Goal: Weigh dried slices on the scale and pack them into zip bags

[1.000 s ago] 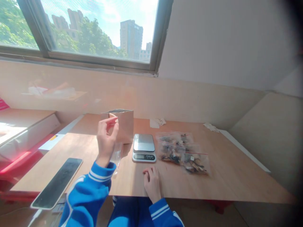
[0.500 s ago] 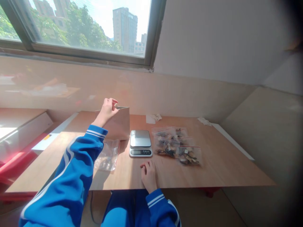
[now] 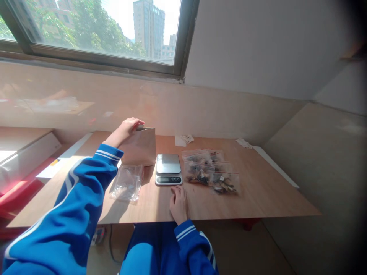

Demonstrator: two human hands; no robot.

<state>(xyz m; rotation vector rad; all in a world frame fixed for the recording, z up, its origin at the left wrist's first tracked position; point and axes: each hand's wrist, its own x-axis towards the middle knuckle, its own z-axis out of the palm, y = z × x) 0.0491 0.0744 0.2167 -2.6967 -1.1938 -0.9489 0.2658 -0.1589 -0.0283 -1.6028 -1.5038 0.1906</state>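
My left hand [image 3: 129, 128] reaches over the top of a tan paper bag or box [image 3: 142, 147], at its opening. Its fingers bend down past the rim, and the fingertips are hidden, so any small thing in them does not show. Close to the table's front edge my right hand [image 3: 178, 204] rests loosely with nothing in it, just below a kitchen scale [image 3: 168, 169] with a bare steel plate. Left of the scale lies a clear zip bag [image 3: 127, 183]. Right of it are several zip bags [image 3: 200, 170] of mixed brown and dark pieces, one bag [image 3: 226, 183] with a small white label.
A white paper [image 3: 180, 141] with crumpled scraps [image 3: 188, 138] lies at the back of the wooden table [image 3: 258, 198]. Further right is another white scrap [image 3: 243, 143]. A wall and window rise behind. Red material [image 3: 25, 194] is at the left.
My left hand has come down from above the bag to its opening; the small pale thing it pinched is out of sight. My right hand stays by the scale. The view has shifted slightly.
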